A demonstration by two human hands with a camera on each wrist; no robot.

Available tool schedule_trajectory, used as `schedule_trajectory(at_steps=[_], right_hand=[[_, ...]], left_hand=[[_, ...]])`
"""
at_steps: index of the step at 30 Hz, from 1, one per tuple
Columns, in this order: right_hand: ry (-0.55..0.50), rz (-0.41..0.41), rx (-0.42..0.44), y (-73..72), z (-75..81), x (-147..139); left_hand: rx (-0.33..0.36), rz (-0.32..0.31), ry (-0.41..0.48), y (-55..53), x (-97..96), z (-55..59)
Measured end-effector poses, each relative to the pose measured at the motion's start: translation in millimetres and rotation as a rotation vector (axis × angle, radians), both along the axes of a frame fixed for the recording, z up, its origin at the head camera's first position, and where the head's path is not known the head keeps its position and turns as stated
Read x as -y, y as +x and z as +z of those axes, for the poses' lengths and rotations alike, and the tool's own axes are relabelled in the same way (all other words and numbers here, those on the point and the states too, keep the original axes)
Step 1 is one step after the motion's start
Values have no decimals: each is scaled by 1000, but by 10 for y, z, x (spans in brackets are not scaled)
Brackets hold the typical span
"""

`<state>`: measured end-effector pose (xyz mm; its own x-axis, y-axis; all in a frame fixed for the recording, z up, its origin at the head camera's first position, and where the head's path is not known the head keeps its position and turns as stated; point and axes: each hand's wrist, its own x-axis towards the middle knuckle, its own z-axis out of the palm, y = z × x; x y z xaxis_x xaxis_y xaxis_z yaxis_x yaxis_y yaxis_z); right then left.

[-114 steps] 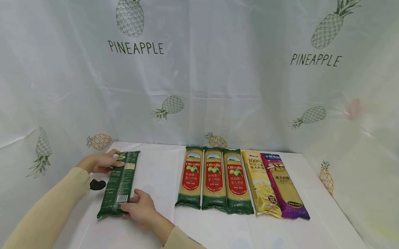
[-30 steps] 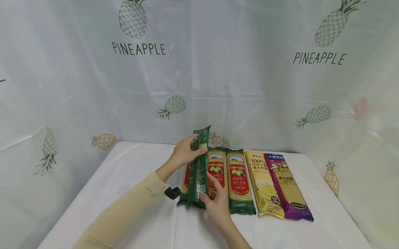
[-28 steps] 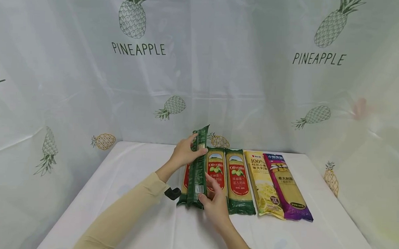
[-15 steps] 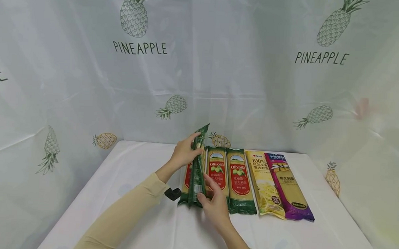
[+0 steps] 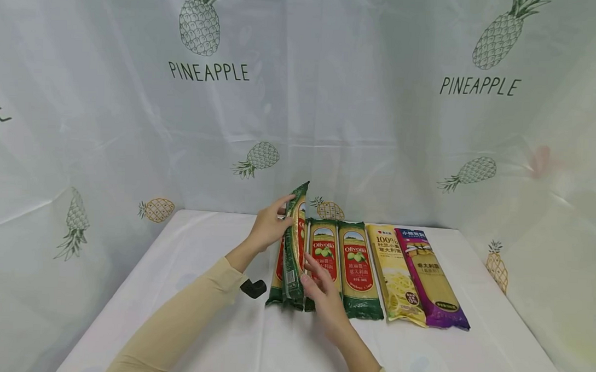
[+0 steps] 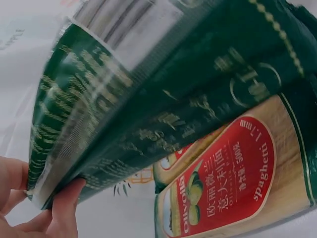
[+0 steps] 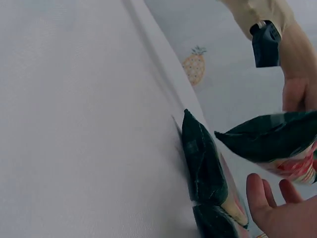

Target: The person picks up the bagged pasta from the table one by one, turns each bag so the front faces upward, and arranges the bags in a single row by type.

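My left hand (image 5: 268,224) pinches the upper end of a green spaghetti packet (image 5: 295,246), which is tilted on its long edge with its red label facing right. In the left wrist view the dark green back of this spaghetti packet (image 6: 163,119) shows, thumb and fingers gripping its far end. My right hand (image 5: 325,302) is beside the packet's lower right side; in the right wrist view its fingers (image 7: 256,196) are spread below the packet, apart from it. Under the held packet lies a matching packet (image 5: 276,284), mostly hidden. Two more, a middle one (image 5: 324,247) and a right one (image 5: 358,259), lie face up.
Right of the green row lie a yellow pasta packet (image 5: 395,277) and a purple pasta packet (image 5: 431,278), side by side. A white cloth covers the table (image 5: 214,336). A pineapple-print curtain (image 5: 350,111) hangs behind the table's back edge.
The held packet went from the table's left, back side up, to above the row's left packet. It has since turned, bringing its front label into view. My right thumb has come off its lower end.
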<state>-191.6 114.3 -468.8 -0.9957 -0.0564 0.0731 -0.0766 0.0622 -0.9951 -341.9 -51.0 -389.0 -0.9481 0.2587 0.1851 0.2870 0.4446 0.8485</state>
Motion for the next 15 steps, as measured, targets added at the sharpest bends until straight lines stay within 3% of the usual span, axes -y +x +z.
schedule_trajectory(at_steps=[6,8,11,15], right_hand=[[-347,187,167,-99,-29,-54],[-417,223,198,-110,-47,-47],[-444,217,208,-120,-68,-20],[-360,148,172,-124,-77,-4]], left_hand=[[97,-21,112,9,4,28],[117,-36,130,5,1,23],[138,-51,141,-11,8,-1],[154,-65,140,-31,26,-24]])
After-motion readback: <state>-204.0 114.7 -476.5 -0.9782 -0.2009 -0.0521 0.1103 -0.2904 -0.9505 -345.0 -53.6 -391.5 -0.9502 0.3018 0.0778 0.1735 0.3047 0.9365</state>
